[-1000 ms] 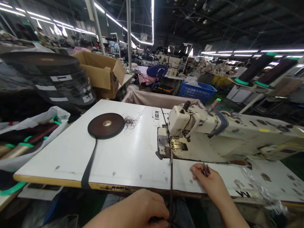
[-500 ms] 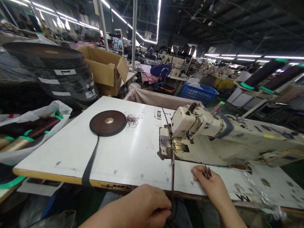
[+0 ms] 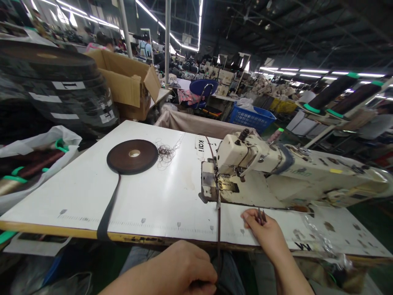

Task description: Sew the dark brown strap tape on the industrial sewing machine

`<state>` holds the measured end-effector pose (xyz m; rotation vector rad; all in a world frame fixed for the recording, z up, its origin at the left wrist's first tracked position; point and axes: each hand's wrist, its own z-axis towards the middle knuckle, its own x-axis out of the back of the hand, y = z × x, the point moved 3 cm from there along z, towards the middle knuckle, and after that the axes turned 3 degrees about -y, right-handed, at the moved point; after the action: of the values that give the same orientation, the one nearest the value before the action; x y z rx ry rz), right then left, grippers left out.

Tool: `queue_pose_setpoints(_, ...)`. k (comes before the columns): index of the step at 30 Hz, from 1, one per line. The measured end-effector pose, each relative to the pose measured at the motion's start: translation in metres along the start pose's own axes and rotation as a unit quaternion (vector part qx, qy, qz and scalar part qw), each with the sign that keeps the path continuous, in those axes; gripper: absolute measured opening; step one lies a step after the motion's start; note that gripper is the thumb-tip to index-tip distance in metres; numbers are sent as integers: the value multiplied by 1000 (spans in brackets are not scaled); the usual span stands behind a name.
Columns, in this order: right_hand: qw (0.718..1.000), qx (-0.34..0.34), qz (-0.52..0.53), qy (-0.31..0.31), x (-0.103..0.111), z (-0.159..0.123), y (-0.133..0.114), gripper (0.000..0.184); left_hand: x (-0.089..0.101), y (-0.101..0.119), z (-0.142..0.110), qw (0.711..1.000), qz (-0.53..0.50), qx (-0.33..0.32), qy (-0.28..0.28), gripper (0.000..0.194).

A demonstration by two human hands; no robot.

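My left hand (image 3: 181,270) is closed below the table's front edge, pinching a narrow dark brown strap (image 3: 219,229) that runs up over the edge to the needle of a cream sewing machine (image 3: 276,172). My right hand (image 3: 260,231) rests on the white table (image 3: 153,200) just in front of the machine, fingers closed on small metal thread snips (image 3: 260,216). A flat roll of brown tape (image 3: 132,155) lies at the middle left of the table, and its loose end (image 3: 106,213) trails over the front edge.
A tangle of dark thread (image 3: 166,152) lies beside the roll. Big black tape reels (image 3: 55,90) and an open cardboard box (image 3: 125,86) stand at the left. Thread cones in a plastic bag (image 3: 30,164) sit lower left. A blue crate (image 3: 251,119) and other workstations fill the background.
Only the view has shifted slightly. Both hands keep their grips and stay in nearly the same places.
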<state>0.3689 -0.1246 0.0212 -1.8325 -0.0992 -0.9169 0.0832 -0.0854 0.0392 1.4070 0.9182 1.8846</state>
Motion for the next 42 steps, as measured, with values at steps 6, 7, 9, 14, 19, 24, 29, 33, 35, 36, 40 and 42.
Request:
queue_pose_setpoints(6,1000,3,-9,0,1,-2,0,44,-2,1,-1,1000,7,-10,-8,32)
queue_pose_setpoints(7,1000,4,-10,-1,1,-1,2,44,-3,1,-1,1000,6,-13,-8,32)
queue_pose_setpoints(9,1000,7,-11,-1,0,1,6,44,-2,1,0,1000,1,-19,-12,33)
queue_pose_setpoints(14,999,25,-17,18,-1,6,16,44,3,2,3,997,-50,-46,-26,33)
queue_pose_setpoints(19,999,41,-12,30,-2,-1,8,37,8,8,3,993,-94,-66,-17,38)
queue_pose_setpoints(24,999,40,-4,30,-3,-6,-1,34,9,11,2,996,-80,-46,-4,43)
queue_pose_setpoints(29,999,32,-11,34,-2,-7,-3,34,10,11,1,995,-81,-52,-6,42)
queue_pose_setpoints(33,999,34,-24,35,-2,-8,-6,35,10,8,3,996,-76,-53,-8,41)
queue_pose_setpoints(35,998,38,-24,34,-2,-8,-6,34,9,5,4,995,-72,-58,-21,40)
queue_pose_setpoints(36,998,39,-26,34,-2,-8,-7,34,8,3,4,996,-67,-59,-27,39)
queue_pose_setpoints(40,998,44,-36,38,-2,-8,-6,36,4,-5,4,999,-8,-37,-10,32)
queue_pose_setpoints(42,998,44,-39,36,-1,-6,-4,36,3,-8,3,1000,27,-5,9,27)
